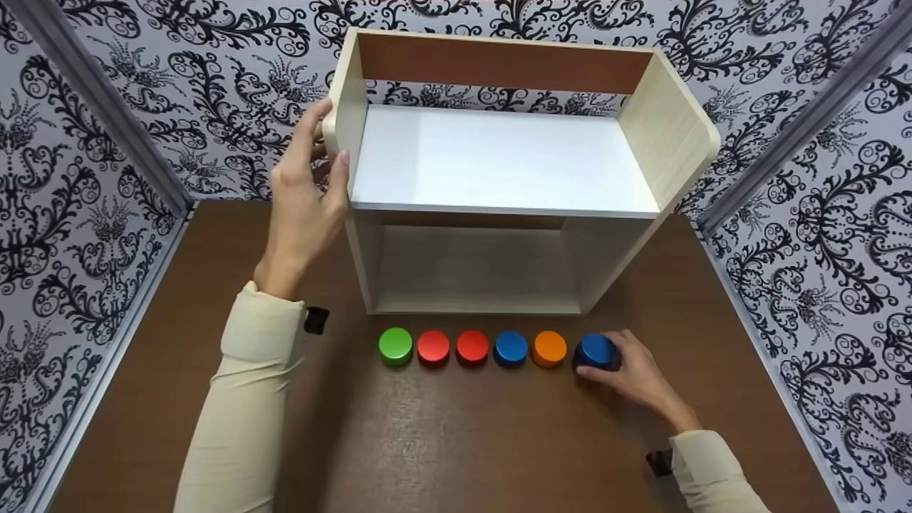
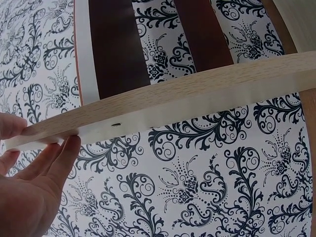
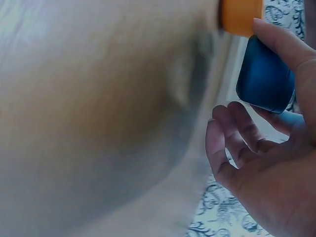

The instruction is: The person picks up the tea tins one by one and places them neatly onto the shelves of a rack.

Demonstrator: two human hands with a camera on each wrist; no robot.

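Note:
My left hand (image 1: 303, 196) grips the front edge of the left side panel of a pale wooden shelf unit (image 1: 499, 160), its thumb at the inner side and fingers on the outer side. In the left wrist view, fingers of the left hand (image 2: 37, 190) lie on both faces of that panel (image 2: 182, 96). My right hand (image 1: 641, 374) holds a short round blue container (image 1: 596, 349) between thumb and fingers, at the right end of a row. In the right wrist view, the other fingers are loosely bent below the blue container (image 3: 264, 76).
Left of the held container, an orange container (image 1: 549, 349), another blue one (image 1: 510, 349), two red ones (image 1: 472, 348) and a green one (image 1: 395, 347) stand in line before the unit on the brown table (image 1: 427, 442). Patterned walls (image 1: 841, 178) enclose the table's back and sides.

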